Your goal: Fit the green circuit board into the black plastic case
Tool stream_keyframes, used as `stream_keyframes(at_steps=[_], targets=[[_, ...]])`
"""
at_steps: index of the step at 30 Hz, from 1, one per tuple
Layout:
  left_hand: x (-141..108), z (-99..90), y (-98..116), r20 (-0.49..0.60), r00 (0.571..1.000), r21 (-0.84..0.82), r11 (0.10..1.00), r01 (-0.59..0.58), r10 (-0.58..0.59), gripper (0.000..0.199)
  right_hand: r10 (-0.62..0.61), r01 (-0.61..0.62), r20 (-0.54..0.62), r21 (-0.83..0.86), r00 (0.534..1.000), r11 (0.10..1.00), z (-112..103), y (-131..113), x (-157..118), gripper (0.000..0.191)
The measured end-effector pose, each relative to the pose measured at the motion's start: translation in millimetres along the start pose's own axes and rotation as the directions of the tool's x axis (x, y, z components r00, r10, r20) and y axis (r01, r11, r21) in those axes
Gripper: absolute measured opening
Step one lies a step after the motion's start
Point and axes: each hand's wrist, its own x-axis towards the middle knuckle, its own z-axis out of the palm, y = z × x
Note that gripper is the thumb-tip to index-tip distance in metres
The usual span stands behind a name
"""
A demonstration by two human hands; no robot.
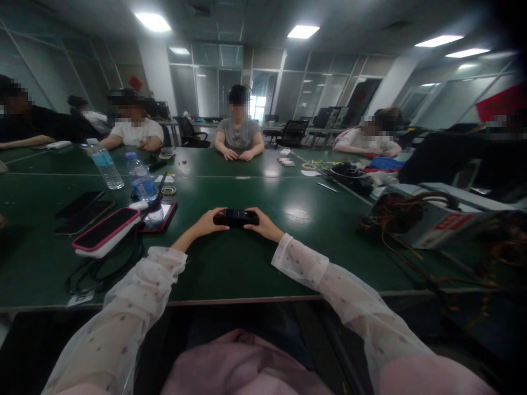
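Observation:
A small black box-shaped object is held level just over or on the green table in front of me; its exact kind does not show. My left hand grips its left end, thumb along the near side and fingers at the far side. At the right end, my right hand holds it in the same way. Left of my hands lie a tablet-like device with a red edge and a thick white device with a pink-rimmed dark screen.
Two water bottles, one with a light-blue label and one with a blue cap, stand at the left. Dark phones lie nearby. A metal power supply unit with loose cables sits at the right. Several people sit around the green table.

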Motion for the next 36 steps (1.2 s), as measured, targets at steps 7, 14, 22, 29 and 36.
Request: stream_keyframes(at_steps=[7, 14, 22, 29, 36], targets=[[-0.8, -1.2, 4.4, -0.005, 1.0, -0.034, 0.999, -0.005, 0.005, 0.077, -0.004, 0.004, -0.012, -0.006, 1.0, 1.0, -1.4, -3.8, -1.0, 0.053], [-1.6, -3.1, 10.7, 0.008, 1.0, -0.014, 1.0, 0.01, -0.01, 0.075, 0.014, -0.014, -0.017, 0.0, 1.0, 1.0, -1.1, -7.8, -0.2, 0.051], [-0.6, -2.4, 8.4, 0.018, 1.0, -0.006, 1.0, 0.019, -0.019, 0.075, 0.011, -0.011, -0.037, 0.013, 0.999, 1.0, -0.3, 1.7, 1.4, 0.053], [0.3, -1.0, -1.3, -0.006, 1.0, -0.057, 0.998, -0.005, 0.004, 0.074, 0.051, -0.046, -0.065, 0.075, 0.997, 0.996, 2.3, 11.1, 2.8, 0.056], [-0.2, -1.9, -0.1, -0.016, 0.999, -0.079, 0.996, 0.043, -0.044, 0.069, 0.105, -0.076, -0.125, 0.216, 0.987, 0.973, 1.6, 2.9, 6.5, 0.057]])
